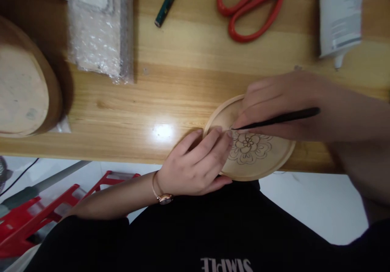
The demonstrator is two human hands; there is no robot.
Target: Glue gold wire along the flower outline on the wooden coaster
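Note:
A round wooden plate [268, 164] with a raised rim lies at the table's near edge, slightly overhanging it. Dark lines on its face form a flower pattern [248, 144] of layered petals. My left hand [198, 162] grips the plate's left side, fingers spread over the face and thumb at the near rim. Pinched in my right hand [280, 101] is a slim black pen-like tool [283, 117], its fine point at the face beside the flower, close to my left fingertips. Its exact kind is unclear. My right hand covers the plate's far right part.
Red-handled scissors [246, 9], a dark green pencil [168, 3] and a white tube [341, 18] lie along the far side. A bubble-wrapped package [100, 32] and a large round wooden piece [24, 85] are at left. Red stools [55, 211] stand below the table edge.

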